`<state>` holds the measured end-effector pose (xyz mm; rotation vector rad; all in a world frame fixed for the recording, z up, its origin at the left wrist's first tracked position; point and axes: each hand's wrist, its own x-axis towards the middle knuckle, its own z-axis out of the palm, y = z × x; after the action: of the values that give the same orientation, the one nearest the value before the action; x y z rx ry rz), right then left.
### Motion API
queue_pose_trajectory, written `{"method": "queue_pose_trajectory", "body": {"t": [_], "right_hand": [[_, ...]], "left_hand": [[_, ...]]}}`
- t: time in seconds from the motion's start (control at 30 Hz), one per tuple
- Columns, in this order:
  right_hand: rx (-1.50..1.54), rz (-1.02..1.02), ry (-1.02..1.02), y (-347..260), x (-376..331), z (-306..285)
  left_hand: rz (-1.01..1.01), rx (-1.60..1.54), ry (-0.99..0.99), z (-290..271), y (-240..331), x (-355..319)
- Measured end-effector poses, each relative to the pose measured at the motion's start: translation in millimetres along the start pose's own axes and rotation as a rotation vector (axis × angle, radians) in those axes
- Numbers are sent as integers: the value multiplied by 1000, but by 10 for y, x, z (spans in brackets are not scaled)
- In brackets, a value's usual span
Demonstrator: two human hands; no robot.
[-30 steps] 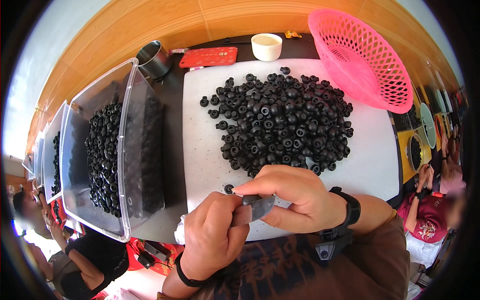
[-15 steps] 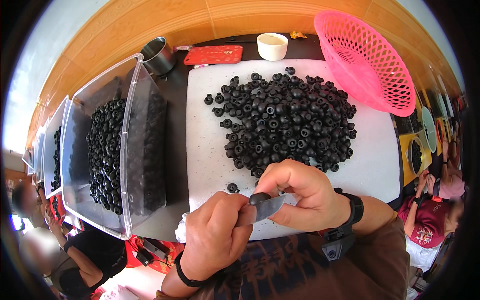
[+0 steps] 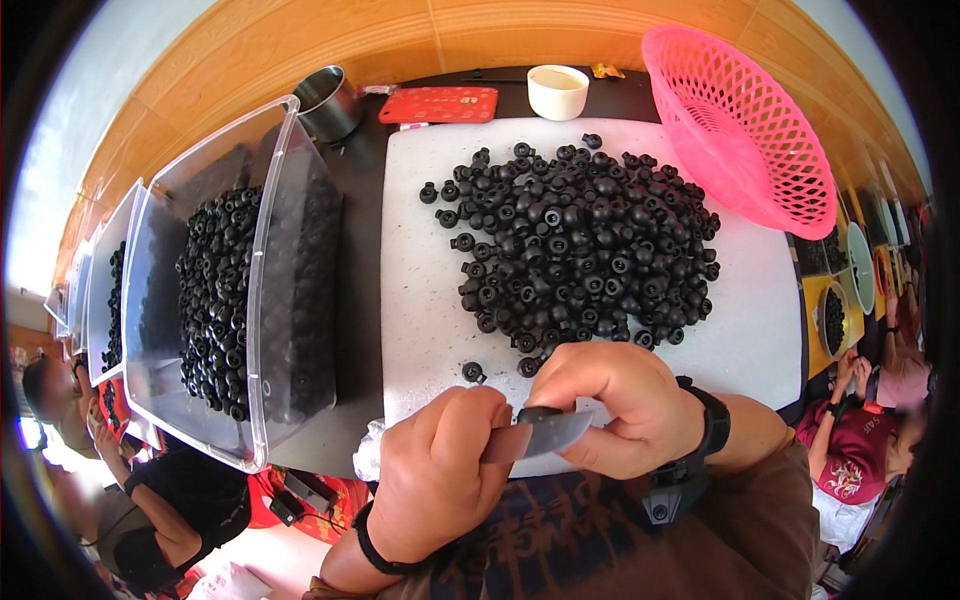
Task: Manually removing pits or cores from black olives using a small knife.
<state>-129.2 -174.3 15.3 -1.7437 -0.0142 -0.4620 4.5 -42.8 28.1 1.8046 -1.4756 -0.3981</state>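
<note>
Left hand [image 3: 440,480]: fisting at 6 o'clock, grip closing around a small knife [image 3: 548,432]. Right hand [image 3: 615,405]: curling alongside, fingertips pinching a black rubber part [image 3: 540,412] against the blade, below the pile of black parts [image 3: 580,245] on the white board [image 3: 420,300].

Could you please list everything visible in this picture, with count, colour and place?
small rubber parts: a large pile, black, middle of the board
white board: one, white, on the dark table
clear bins: at least two, transparent, left of the board, holding more black parts
metal cup: one, silver, behind the nearest bin
red flat case: one, red, far edge of the table
small bowl: one, white, beside the red case
mesh basket: one, pink, tilted at the board's far right
blade: one, grey, between both hands
left hand: grips the blade
right hand: pinches a black part against the blade; black wrist strap
</note>
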Motion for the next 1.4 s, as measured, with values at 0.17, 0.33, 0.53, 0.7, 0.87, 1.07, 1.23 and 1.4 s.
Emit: {"method": "queue_pose_trajectory", "body": {"t": [0.17,0.33,0.53,0.7,0.87,1.07,1.23,1.4], "right_hand": [[-63,-178,-225,-153,-2,122],[124,-23,58,-69,-4,9],[130,-38,35,-66,13,49],[76,-146,97,15,46,170],[11,-132,20,-73,146,214],[143,105,131,-371,806,303],[-360,-448,283,-370,1658,592],[-425,-364,277,-342,1445,540]], "left_hand": [[-308,-172,-19,-9,-61,20],[-421,-650,-31,-186,88,55],[-429,-1016,-168,-245,92,-50],[-365,-992,-262,-246,93,-16],[-491,-1103,-192,-232,-54,-74],[-713,-1410,149,-37,-602,-146],[-688,-1562,158,-30,-705,-190],[-655,-1413,112,16,-721,-243]]}}
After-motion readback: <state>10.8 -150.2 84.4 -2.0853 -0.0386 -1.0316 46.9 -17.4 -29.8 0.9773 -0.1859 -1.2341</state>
